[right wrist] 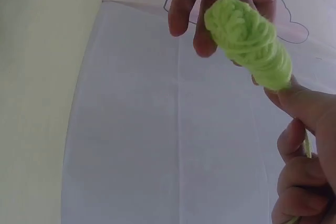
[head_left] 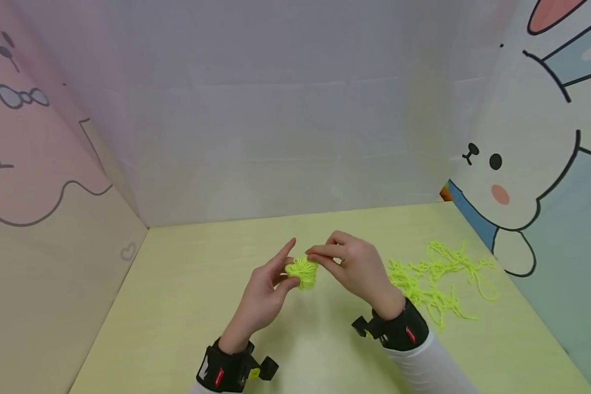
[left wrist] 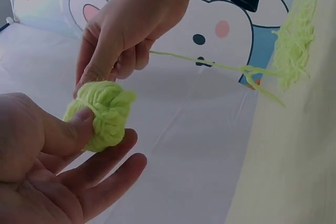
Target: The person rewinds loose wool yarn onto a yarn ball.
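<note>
A small ball of neon yellow-green yarn (head_left: 302, 272) is held above the table by my left hand (head_left: 262, 301), thumb on one side and fingers on the other. In the left wrist view the thumb presses on wound strands of the ball (left wrist: 107, 111), and two fingers stretch out beyond it. My right hand (head_left: 358, 268) pinches yarn at the ball's upper right edge. The right wrist view shows a yarn strand (right wrist: 308, 145) running through its curled fingers. From that hand the strand (left wrist: 199, 60) stretches toward the loose yarn.
Loose, tangled yarn (head_left: 407, 282) lies spread on the right side of the pale yellow table (head_left: 187, 273), beside my right forearm. A whitish curtain (head_left: 285, 120) closes off the back, and printed cartoon panels (head_left: 561, 230) stand at both sides.
</note>
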`<state>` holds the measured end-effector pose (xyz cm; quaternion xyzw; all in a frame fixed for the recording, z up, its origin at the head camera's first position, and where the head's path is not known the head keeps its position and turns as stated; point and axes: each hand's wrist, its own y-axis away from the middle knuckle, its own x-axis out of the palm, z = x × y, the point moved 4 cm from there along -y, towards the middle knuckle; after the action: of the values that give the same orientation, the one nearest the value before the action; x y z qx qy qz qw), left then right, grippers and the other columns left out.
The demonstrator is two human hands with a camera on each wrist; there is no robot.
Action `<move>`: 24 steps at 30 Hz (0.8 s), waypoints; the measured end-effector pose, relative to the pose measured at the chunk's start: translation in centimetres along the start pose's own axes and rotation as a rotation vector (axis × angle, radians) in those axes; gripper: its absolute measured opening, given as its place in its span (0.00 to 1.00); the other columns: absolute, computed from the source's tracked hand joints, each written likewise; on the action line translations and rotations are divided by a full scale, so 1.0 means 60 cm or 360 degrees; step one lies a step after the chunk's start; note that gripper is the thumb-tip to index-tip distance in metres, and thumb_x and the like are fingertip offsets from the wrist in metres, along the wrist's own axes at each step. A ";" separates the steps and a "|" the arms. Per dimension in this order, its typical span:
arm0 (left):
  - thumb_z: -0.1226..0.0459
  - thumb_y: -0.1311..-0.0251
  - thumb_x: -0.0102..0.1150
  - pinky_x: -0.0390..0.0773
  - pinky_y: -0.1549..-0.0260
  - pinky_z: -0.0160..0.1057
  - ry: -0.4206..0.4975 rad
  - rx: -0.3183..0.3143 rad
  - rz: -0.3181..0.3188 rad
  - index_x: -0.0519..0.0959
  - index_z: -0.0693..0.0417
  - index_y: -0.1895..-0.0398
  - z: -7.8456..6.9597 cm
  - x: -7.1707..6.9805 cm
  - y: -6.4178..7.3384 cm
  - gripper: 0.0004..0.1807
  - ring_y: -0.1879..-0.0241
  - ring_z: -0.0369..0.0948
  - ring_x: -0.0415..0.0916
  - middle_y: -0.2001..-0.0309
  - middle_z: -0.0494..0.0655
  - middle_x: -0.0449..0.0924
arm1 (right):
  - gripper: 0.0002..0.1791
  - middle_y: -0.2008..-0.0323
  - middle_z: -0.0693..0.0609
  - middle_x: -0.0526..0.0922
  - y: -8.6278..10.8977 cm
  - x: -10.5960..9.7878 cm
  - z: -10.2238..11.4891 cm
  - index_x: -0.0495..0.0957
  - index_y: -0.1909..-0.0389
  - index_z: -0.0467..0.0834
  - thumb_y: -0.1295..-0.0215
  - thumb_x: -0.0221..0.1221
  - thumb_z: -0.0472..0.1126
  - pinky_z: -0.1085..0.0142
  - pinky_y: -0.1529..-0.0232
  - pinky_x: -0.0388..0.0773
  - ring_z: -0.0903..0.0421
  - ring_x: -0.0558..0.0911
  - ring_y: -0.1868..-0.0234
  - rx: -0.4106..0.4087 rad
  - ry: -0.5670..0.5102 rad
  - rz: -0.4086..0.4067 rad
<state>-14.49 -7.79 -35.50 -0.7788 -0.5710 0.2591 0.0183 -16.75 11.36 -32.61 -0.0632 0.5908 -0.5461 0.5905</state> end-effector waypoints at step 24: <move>0.68 0.39 0.66 0.81 0.51 0.40 0.0765 -0.0403 0.0022 0.69 0.57 0.31 0.016 0.000 0.000 0.32 0.43 0.48 0.75 0.38 0.55 0.75 | 0.07 0.75 0.60 0.74 -0.004 0.000 -0.003 0.87 0.60 0.49 0.37 0.66 0.44 0.67 0.81 0.68 0.64 0.67 0.77 0.0125 -0.0178 0.0052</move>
<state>-14.88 -8.07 -36.34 -0.8179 -0.5728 -0.0066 0.0541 -17.05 11.37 -32.52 -0.0607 0.5360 -0.5547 0.6335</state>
